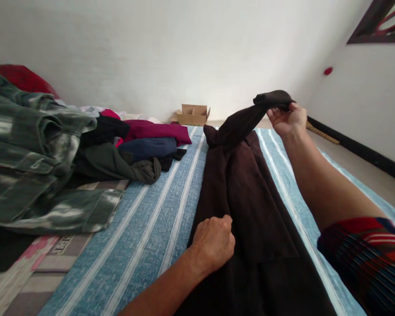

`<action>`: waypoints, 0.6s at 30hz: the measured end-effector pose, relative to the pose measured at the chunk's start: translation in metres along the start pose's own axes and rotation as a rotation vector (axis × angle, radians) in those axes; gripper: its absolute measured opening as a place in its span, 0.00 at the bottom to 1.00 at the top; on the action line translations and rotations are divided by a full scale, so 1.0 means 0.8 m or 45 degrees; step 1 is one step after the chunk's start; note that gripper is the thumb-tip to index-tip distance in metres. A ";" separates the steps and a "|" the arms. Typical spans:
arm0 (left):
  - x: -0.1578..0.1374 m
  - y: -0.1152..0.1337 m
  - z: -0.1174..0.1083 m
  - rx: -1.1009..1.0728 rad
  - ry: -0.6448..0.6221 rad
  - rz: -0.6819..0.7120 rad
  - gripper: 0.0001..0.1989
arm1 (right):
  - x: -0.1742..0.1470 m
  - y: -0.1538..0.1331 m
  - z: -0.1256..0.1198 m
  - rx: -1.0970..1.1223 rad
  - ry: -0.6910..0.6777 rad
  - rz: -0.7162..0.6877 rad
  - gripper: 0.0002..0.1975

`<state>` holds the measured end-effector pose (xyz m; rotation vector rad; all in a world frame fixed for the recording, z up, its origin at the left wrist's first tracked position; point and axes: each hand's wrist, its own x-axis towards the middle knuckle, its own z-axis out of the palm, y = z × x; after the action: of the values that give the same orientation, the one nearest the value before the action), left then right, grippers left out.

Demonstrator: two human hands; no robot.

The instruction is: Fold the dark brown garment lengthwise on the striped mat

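Note:
A long dark brown garment [256, 210] lies stretched away from me; its exact kind does not show clearly. My right hand [291, 117] pinches a far end of it, holding that part raised above the bed with the palm partly turned up. Lower down, my left hand [213, 242] is closed in a fist against the garment's left side. Its fingertips are hidden, and the cloth appears gripped there. Under the garment is a blue bedsheet with white stripes [166, 210].
To the left, a green-grey camouflage garment [23, 162] lies heaped. Beside it is a pile of clothes with a magenta piece [156, 131] and a navy piece [148, 148]. An open cardboard box [193, 115] stands by the far wall. A dark window frame [368, 22] is upper right.

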<state>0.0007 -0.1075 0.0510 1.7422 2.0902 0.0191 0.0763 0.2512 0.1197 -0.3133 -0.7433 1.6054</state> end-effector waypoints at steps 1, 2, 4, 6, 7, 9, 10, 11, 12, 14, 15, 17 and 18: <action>0.002 0.001 0.002 0.002 0.002 0.006 0.12 | 0.001 -0.004 0.002 0.007 -0.015 -0.005 0.09; 0.003 0.003 0.005 0.006 0.001 0.014 0.12 | 0.000 -0.007 0.003 0.011 -0.021 -0.004 0.09; 0.007 0.004 0.014 0.022 -0.012 0.023 0.11 | -0.004 -0.013 0.002 0.009 0.000 0.017 0.09; 0.010 0.003 0.023 0.027 -0.029 0.023 0.11 | -0.012 -0.015 -0.001 -0.011 0.053 0.053 0.10; 0.010 0.002 0.026 0.023 -0.037 0.023 0.11 | -0.016 -0.016 -0.003 -0.024 0.079 0.068 0.11; 0.010 0.001 0.026 0.003 -0.030 0.023 0.11 | -0.023 -0.018 -0.008 -0.042 0.119 0.085 0.11; 0.009 0.001 0.023 -0.009 -0.018 0.021 0.11 | -0.024 -0.019 -0.010 -0.045 0.133 0.085 0.12; 0.008 0.002 0.019 -0.017 -0.004 0.018 0.11 | -0.025 -0.021 -0.011 -0.042 0.144 0.080 0.12; 0.007 0.003 0.015 -0.022 0.008 0.014 0.10 | -0.025 -0.024 -0.011 -0.035 0.149 0.072 0.12; 0.006 0.006 0.009 -0.014 0.013 0.015 0.10 | -0.022 -0.029 -0.010 -0.010 0.135 0.053 0.12; 0.005 0.008 0.009 -0.006 0.003 0.025 0.10 | -0.021 -0.032 -0.009 0.004 0.122 0.042 0.12; 0.006 0.009 0.013 0.009 -0.030 0.054 0.10 | -0.021 -0.036 -0.008 0.029 0.107 0.022 0.13; 0.007 0.009 0.017 0.011 -0.045 0.066 0.10 | -0.022 -0.037 -0.008 0.037 0.111 0.017 0.13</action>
<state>0.0112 -0.1040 0.0384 1.7888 2.0227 -0.0059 0.1066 0.2370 0.1295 -0.3656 -0.6518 1.6033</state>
